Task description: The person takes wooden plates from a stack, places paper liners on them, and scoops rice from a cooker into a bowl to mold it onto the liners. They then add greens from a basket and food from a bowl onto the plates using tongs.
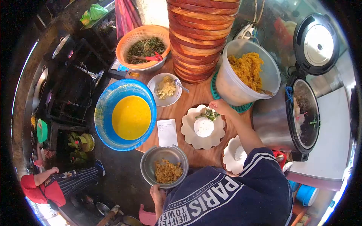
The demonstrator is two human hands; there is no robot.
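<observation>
At the lower middle, my left hand (158,196) grips the near rim of a metal bowl (144,164) with crumbly orange-brown food (167,171) in it. My right hand (221,107) is over the far right edge of a scalloped cream bowl (203,142), its fingers pinched together; what they hold, if anything, I cannot make out. Inside that bowl lie a round mound of white rice (203,127) and cooked greens (210,115), just below my fingertips. A second scalloped bowl (227,158) with white rice stands by my right arm, partly hidden by my sleeve.
A blue basin (101,116) of yellow liquid, a handwritten paper (167,132), a plate (151,84) of pale yellow food and an orange colander (122,52) of greens sit leftward. Behind are stacked wooden bowls (200,41), a food tub (237,84) and an open rice cooker (271,120). Another person (49,186) stands far left.
</observation>
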